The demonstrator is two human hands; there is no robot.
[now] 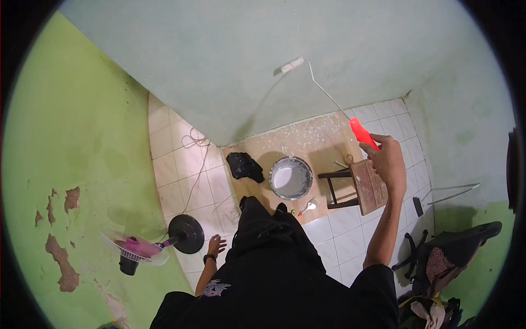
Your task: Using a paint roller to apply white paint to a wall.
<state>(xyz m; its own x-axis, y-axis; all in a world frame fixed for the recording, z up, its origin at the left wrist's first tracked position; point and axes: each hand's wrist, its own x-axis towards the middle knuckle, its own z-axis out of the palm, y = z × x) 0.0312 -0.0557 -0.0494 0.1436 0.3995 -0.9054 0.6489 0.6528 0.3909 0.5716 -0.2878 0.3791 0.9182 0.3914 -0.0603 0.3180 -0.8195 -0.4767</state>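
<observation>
My right hand [386, 159] grips the red handle [360, 131] of a paint roller, whose small white head [291, 64] is up against the pale wall [230, 49]. Its bent wire arm runs up and left from the handle. My left hand [216, 245] hangs low beside my left leg, fingers apart and holding nothing, near the black round fan base [186, 234]. Below the roller, a bucket [290, 178] with white paint sits on a speckled board [257, 141], with a crumpled black item [244, 167] to its left and small tools [304, 209] in front of it.
A wooden stool [367, 186] stands right of the bucket. A pink fan head [135, 249] is low at left by the peeling green wall [82, 137]. A cord [201, 172] crosses the tiles [175, 159]. An office chair [446, 263], cloth items [424, 310] and a long rod [455, 193] lie at right.
</observation>
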